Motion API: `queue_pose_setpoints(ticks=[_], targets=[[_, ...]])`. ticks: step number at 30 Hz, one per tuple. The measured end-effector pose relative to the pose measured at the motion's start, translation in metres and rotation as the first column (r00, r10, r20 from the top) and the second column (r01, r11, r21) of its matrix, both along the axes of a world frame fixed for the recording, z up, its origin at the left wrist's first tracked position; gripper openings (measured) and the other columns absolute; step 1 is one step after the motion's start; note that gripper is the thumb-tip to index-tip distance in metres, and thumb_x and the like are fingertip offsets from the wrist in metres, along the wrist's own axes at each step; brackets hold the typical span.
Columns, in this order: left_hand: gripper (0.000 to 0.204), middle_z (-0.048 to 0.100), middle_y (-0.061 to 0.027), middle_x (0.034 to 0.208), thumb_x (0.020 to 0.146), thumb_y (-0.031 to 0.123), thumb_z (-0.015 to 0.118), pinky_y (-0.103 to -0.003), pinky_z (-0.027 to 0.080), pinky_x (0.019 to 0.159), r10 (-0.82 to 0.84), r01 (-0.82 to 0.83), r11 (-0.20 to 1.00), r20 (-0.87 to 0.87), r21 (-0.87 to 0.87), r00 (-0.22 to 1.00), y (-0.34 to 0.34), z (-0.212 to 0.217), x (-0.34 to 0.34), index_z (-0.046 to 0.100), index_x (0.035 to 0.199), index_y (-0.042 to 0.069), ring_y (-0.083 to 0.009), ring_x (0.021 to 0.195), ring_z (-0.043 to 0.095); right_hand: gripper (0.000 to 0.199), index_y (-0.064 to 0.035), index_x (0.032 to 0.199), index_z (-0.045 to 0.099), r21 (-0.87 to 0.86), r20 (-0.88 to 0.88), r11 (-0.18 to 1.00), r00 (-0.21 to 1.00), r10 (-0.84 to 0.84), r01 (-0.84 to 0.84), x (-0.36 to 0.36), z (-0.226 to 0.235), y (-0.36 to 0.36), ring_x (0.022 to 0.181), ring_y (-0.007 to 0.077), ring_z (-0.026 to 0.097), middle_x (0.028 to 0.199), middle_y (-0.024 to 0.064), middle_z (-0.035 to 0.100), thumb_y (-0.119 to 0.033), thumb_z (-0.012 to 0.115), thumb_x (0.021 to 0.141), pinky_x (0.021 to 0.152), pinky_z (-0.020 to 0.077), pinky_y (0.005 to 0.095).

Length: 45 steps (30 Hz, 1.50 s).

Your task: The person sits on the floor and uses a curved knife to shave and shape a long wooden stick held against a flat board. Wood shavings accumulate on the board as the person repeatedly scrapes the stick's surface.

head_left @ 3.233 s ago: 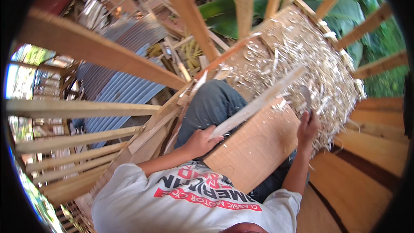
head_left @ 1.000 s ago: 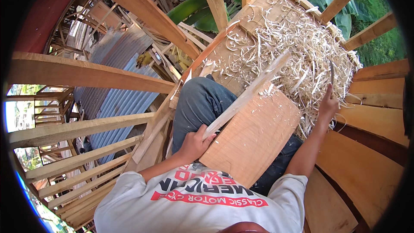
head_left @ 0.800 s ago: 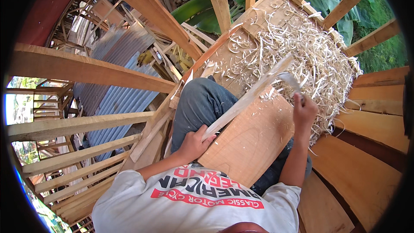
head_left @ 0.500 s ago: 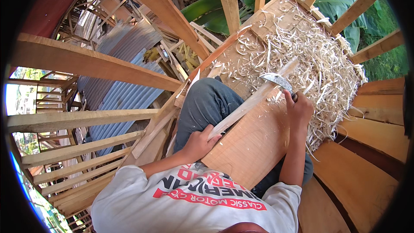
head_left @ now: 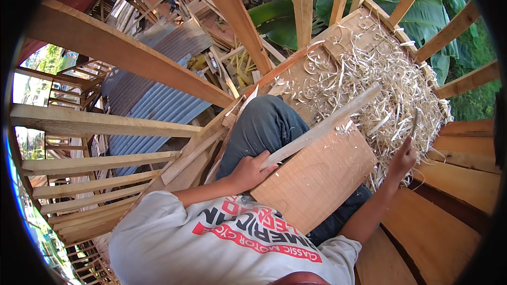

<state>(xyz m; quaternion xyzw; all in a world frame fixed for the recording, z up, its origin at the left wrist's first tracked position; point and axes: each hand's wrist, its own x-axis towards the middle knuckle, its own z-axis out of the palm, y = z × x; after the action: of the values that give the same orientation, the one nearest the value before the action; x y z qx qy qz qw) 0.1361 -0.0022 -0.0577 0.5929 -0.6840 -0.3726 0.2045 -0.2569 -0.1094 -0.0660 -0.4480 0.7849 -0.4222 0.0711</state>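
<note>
Clasping a pale wooden strip (head_left: pixel 327 125), the left hand (head_left: pixel 250 173) points it toward two o'clock along a board (head_left: pixel 317 182); the right hand (head_left: pixel 403 159), off the board's three o'clock side, clutches a knife (head_left: pixel 414 123). If the left grip loosens, the strip could twist mid-cut.

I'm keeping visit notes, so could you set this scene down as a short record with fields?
Left hand: grips the near end of a pale wooden strip
Right hand: holds a thin-bladed tool, apart from the strip
Board: flat, wooden, across the lap
Shavings: pale curls heaped on the wooden platform beyond the board
Surroundings: wooden posts, corrugated metal sheets at left, green leaves
</note>
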Motion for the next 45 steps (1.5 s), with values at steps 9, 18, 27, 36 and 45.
queue_pose_setpoints(ticks=[9, 18, 27, 36, 45], targets=[[0.029, 0.059, -0.0266, 0.069, 0.091, 0.027, 0.060, -0.047, 0.046, 0.054, 0.039, -0.037, 0.998, -0.044, 0.041, 0.998, 0.003, 0.029, 0.002, 0.051, 0.093, 0.000, -0.0447, 0.071, 0.060, 0.046, 0.0026, 0.066, 0.054, 0.117, 0.054, 0.934, 0.941, 0.335, -0.339, 0.041, -0.026, -0.008, 0.043, 0.0208, 0.035, 0.046, 0.0094, 0.038, -0.037, 0.065, 0.087, 0.045, 0.0290, 0.0377], [0.023, 0.061, -0.0237, 0.082, 0.097, 0.024, 0.046, -0.051, 0.044, 0.064, -0.041, 0.024, 0.996, 0.221, 0.081, 0.974, 0.014, 0.056, 0.037, 0.046, 0.108, 0.004, -0.0445, 0.077, 0.059, 0.043, 0.0018, 0.066, 0.052, 0.028, 0.017, 0.944, 0.945, 0.327, -0.328, 0.040, -0.014, 0.000, 0.042, 0.0170, 0.034, 0.046, 0.0059, 0.038, -0.034, 0.066, 0.087, 0.045, 0.0300, 0.0344], [0.028, 0.062, -0.0220, 0.076, 0.096, 0.027, 0.049, -0.052, 0.045, 0.061, -0.039, -0.008, 0.984, 0.264, 0.177, 0.964, 0.016, 0.058, 0.044, 0.041, 0.113, 0.006, -0.0438, 0.071, 0.060, 0.044, -0.0005, 0.064, 0.051, 0.039, -0.008, 0.875, 0.875, 0.483, -0.483, 0.063, 0.002, 0.011, 0.041, 0.0220, 0.038, 0.046, 0.0084, 0.040, -0.035, 0.069, 0.083, 0.043, 0.0326, 0.0338], [0.028, 0.060, -0.0246, 0.069, 0.093, 0.022, 0.052, -0.053, 0.046, 0.055, -0.087, 0.043, 0.988, 0.311, 0.146, 0.946, 0.008, 0.033, 0.036, 0.039, 0.108, 0.003, -0.0461, 0.065, 0.060, 0.050, -0.0040, 0.061, 0.055, 0.255, -0.111, 0.793, 0.798, 0.593, -0.554, 0.087, 0.002, 0.011, 0.045, 0.0267, 0.053, 0.049, 0.0103, 0.050, -0.049, 0.070, 0.078, 0.046, 0.0422, 0.0372], [0.024, 0.058, -0.0251, 0.064, 0.093, 0.019, 0.053, -0.052, 0.045, 0.051, -0.098, 0.075, 0.991, 0.207, 0.114, 0.973, -0.003, 0.023, 0.039, 0.042, 0.105, 0.002, -0.0464, 0.063, 0.059, 0.055, -0.0043, 0.061, 0.055, 0.282, -0.164, 0.809, 0.805, 0.570, -0.515, 0.104, 0.007, 0.005, 0.045, 0.0262, 0.056, 0.050, 0.0095, 0.054, -0.055, 0.068, 0.077, 0.047, 0.0448, 0.0363]])
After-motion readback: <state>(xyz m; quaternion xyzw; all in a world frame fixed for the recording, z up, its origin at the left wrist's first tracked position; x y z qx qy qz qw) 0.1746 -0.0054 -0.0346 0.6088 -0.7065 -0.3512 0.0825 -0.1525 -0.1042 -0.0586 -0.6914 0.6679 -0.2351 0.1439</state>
